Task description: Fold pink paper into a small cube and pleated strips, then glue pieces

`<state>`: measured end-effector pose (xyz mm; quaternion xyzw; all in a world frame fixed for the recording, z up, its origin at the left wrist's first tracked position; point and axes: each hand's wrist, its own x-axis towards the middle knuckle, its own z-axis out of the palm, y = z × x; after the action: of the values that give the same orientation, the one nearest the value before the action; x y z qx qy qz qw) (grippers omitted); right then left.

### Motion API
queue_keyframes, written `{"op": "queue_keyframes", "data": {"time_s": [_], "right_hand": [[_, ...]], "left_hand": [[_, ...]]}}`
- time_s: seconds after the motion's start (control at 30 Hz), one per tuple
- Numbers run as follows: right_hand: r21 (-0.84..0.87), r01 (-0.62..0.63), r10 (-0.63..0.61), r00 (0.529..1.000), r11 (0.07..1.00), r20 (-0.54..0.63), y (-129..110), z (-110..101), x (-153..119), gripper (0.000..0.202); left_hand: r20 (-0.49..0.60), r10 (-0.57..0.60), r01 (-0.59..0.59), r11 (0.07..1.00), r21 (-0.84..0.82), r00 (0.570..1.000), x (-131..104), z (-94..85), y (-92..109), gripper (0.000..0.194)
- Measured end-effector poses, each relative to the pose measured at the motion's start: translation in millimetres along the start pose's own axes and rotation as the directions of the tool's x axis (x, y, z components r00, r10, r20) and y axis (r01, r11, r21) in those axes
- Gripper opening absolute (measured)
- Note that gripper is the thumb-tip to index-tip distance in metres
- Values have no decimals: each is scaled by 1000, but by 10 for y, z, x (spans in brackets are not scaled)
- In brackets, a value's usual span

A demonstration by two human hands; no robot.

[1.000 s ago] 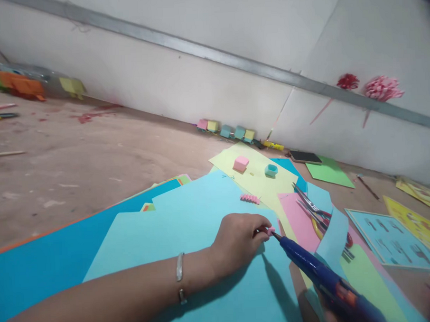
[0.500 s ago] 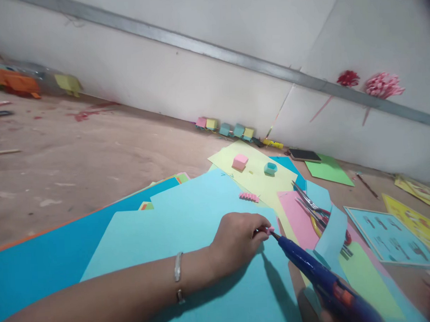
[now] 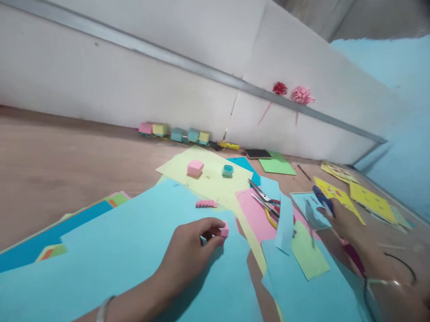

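Note:
My left hand (image 3: 193, 242) pinches a small pink paper piece (image 3: 224, 230) between thumb and fingertips, above light blue paper (image 3: 133, 240). Just beyond it lies a pink zigzag-folded strip (image 3: 206, 204). Over on the right, my right hand (image 3: 340, 217) is wrapped round a dark blue glue gun (image 3: 322, 199), held above a light blue card (image 3: 302, 202). A pink paper box (image 3: 195, 168) and a small teal box (image 3: 227, 170) rest on pale yellow paper (image 3: 175, 165).
Scissors (image 3: 265, 201) lie on pink paper, beside a curled blue strip (image 3: 284, 219). Small paper boxes (image 3: 177, 134) line the wall's foot, near a black phone (image 3: 258, 153). Yellow cards (image 3: 371, 201) lie at the right. Paper flowers (image 3: 303, 95) stand against the wall.
The glue gun has moved away from the pink piece to the right in my right hand. The view has turned right, and my left hand still pinches the piece.

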<state>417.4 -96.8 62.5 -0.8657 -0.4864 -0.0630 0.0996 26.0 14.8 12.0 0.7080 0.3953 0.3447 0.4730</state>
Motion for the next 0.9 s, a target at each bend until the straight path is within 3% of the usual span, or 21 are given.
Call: {"op": "queue_keyframes", "data": {"time_s": [0.1, 0.2, 0.23, 0.27, 0.33, 0.43, 0.5, 0.6, 0.77, 0.9], "right_hand": [[-76, -20, 22, 999, 997, 30, 164, 56, 181, 16], [-72, 49, -48, 999, 996, 12, -48, 101, 117, 24], [-45, 121, -122, 992, 992, -13, -214, 103, 39, 23], [50, 292, -290, 956, 955, -43, -422, 98, -65, 22], [304, 522, -520, 849, 797, -92, -924, 82, -323, 21], [579, 578, -688, 725, 575, -40, -1673, 102, -669, 17], [657, 565, -712, 700, 499, -61, -2016, 155, -785, 15], [675, 568, -688, 715, 472, -121, -2241, 237, -811, 6], [727, 522, -618, 767, 446, -172, -2243, 323, -743, 13], [742, 489, -527, 822, 458, -216, -2161, 381, -653, 14]], "left_hand": [[16, -61, 62, 995, -79, 998, 0, 8, -8, 19], [66, -138, 150, 957, -246, 988, -5, 27, 7, 24], [74, -155, 171, 938, -302, 985, -5, 34, 17, 26], [83, -173, 191, 918, -347, 981, -5, 40, 29, 27], [100, -205, 228, 882, -413, 974, -11, 47, 56, 28], [126, -212, 247, 848, -469, 969, -32, 44, 85, 27], [121, -185, 220, 853, -472, 975, -39, 34, 80, 25], [80, -140, 161, 881, -444, 987, -30, 27, 36, 19], [39, -98, 106, 930, -352, 994, -23, 73, -36, 12], [41, -83, 88, 982, -164, 996, 62, -29, 24, 33]]}}
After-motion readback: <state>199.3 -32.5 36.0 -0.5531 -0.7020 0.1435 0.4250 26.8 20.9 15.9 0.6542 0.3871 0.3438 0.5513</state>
